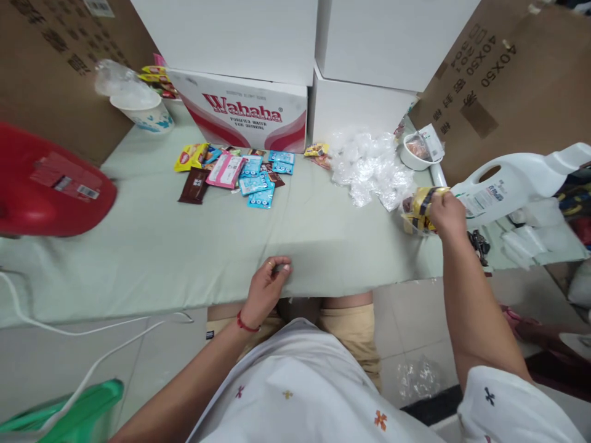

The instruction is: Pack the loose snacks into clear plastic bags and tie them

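Observation:
My right hand [447, 214] reaches out to the right, its fingers closed on a yellow packet with a dark band [423, 200]. Below that packet is a clear plastic container [418, 231] with more yellow and dark wrapped pieces inside. Near the table's front edge, my left hand [268, 284] rests loosely curled on the green cloth [332, 243], thumb and fingers a little apart, holding nothing. Farther back lies a group of snack packets: a yellow one [191, 157], a pink one [226, 170], a brown one [194, 186] and several blue sachets [257, 184].
Crumpled clear plastic bags [369, 165] lie at the back right, beside a white bowl [415, 159]. A white jug [496, 187] lies tilted right of my hand. A red container [50, 184] and paper cup [146, 114] stand left. A Wahaha carton [244, 111] borders the back.

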Tool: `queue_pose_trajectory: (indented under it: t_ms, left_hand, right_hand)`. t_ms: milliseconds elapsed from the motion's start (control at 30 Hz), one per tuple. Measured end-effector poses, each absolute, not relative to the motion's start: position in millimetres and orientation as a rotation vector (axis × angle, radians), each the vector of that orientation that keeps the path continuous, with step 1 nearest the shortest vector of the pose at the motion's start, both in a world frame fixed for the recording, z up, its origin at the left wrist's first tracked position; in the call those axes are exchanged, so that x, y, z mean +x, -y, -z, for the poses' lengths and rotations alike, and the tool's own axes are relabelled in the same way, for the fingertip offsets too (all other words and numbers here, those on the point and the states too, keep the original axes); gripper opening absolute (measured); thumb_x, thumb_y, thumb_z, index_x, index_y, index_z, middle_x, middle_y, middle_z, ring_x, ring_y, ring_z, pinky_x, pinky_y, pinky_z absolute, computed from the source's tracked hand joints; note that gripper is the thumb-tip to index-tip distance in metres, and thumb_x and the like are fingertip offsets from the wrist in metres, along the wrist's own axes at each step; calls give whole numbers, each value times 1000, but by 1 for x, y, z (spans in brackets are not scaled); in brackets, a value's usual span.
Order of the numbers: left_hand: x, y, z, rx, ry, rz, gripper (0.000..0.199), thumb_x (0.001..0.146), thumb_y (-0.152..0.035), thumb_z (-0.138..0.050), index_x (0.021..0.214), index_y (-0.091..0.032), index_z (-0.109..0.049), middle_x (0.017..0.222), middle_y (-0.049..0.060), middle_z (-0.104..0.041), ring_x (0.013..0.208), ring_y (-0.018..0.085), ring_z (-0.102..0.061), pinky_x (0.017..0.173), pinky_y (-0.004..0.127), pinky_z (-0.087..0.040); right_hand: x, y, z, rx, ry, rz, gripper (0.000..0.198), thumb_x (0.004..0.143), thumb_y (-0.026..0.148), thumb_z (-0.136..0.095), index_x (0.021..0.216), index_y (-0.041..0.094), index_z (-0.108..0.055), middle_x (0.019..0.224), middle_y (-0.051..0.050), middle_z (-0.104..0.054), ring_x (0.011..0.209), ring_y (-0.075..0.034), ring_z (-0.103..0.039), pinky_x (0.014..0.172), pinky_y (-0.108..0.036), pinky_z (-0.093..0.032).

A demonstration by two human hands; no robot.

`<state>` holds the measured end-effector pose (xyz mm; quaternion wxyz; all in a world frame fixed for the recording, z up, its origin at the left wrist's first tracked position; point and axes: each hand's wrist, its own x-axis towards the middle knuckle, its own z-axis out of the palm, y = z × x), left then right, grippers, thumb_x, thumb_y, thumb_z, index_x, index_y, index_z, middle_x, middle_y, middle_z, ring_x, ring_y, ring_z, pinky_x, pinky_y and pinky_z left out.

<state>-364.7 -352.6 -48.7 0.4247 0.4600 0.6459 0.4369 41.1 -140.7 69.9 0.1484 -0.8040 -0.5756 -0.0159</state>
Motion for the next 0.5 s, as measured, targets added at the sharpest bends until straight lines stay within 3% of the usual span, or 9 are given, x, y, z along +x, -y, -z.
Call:
queue_pose_trajectory:
  t_ms: [200, 400, 500]
  left_hand:
    - [-358, 359, 48, 1421, -1649, -1210, 24, 96, -40, -57, 98, -20, -71, 105, 8, -70, 97, 21, -67, 84, 33, -53]
    - [-392, 362, 41, 1636, -1835, -1359, 20, 100, -33, -54, 102, -21, -70, 109, 8, -69, 110, 21, -64, 95, 36, -52]
    - [-417, 355, 44, 1664, -1997, -1254, 20, 98, -31, -53, 93, -21, -69, 96, 7, -70, 97, 22, -64, 90, 37, -51]
  right_hand:
    - [16, 132, -36, -2256, 1708, 221, 45, 103, 40, -37, 111, 13, -72, 135, -25, -52, 122, -39, -38, 96, -56, -34]
    - [9, 162, -53, -1975, 1612, 522, 51, 104, 46, -39, 139, 15, -58, 139, -25, -50, 127, -43, -41, 100, -64, -35]
    - [-17, 164, -52, -1730, 1797, 449, 42, 104, 38, -36, 126, 18, -66, 121, -19, -60, 119, -37, -51, 102, -56, -38]
